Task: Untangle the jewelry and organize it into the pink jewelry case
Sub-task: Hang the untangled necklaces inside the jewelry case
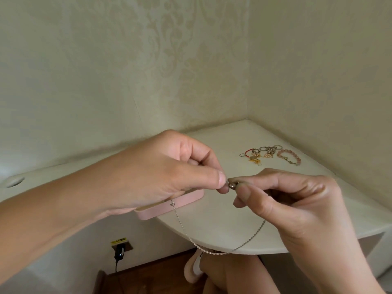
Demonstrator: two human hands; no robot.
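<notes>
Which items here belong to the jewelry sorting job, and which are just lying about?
Job: silver chain, pinched by left hand and right hand; pink jewelry case; tangled rings and charms; pink bead bracelet.
Lying about: plugged-in charger; desk's cable hole.

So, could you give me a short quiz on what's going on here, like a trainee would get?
1. True or false: the silver chain lies coiled inside the pink case.
2. Which hand pinches the chain? A left hand only; B right hand only; C both.
3. Fill in: the pink bead bracelet lies to the ___ of the ring tangle.
Key: 1 false, it hangs from both hands; 2 C; 3 right.
</notes>
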